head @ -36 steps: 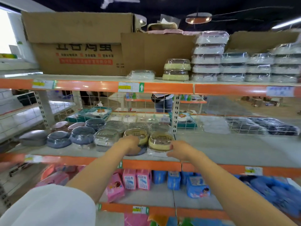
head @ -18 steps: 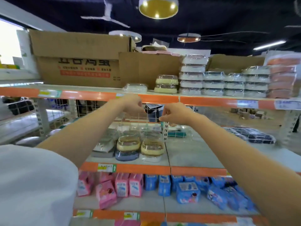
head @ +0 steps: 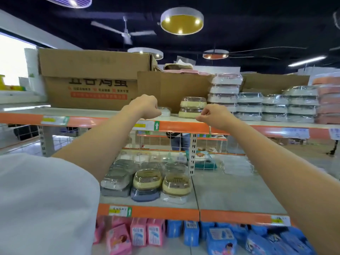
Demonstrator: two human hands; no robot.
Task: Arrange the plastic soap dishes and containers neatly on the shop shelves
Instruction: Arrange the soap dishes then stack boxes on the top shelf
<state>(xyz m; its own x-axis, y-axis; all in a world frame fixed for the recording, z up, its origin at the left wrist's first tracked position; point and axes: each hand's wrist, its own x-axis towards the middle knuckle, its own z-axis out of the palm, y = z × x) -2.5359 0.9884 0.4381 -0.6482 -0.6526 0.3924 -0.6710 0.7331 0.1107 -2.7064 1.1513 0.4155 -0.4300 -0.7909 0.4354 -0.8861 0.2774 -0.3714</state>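
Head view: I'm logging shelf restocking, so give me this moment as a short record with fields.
left hand: raised at the top shelf, fingers curled, in front of a small clear soap dish; contact unclear
right hand: raised beside the two stacked cream soap dishes, fingers curled; contact unclear
top shelf, right: stacks of wrapped white dishes
top shelf, left: cardboard box
middle shelf: cream, grey and blue dishes grouped at left, right part bare

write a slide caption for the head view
Both hands, left hand and right hand, reach toward stacked cream soap dishes on the top shelf.
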